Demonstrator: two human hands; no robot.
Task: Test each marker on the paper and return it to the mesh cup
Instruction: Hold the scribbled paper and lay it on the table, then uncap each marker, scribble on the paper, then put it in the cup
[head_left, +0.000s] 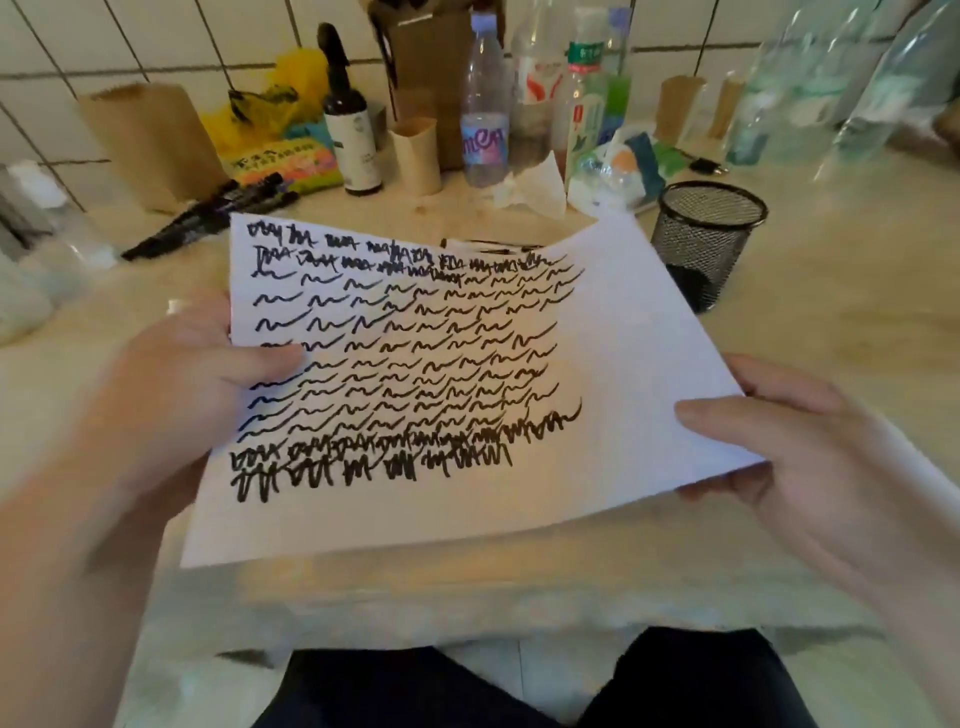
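While both hands lift the scribbled paper (415, 374) off the table (831, 322), left hand (197, 374) and right hand (795, 457) pinch its edges; mesh cup (706, 239) stands at two o'clock, markers (208, 218) at ten.

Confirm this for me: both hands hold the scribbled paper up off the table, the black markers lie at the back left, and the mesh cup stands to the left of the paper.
One detail is wrong. The head view shows the mesh cup standing to the right of the paper, not the left. The rest holds: the left hand and right hand hold the paper up, and the black markers lie back left.
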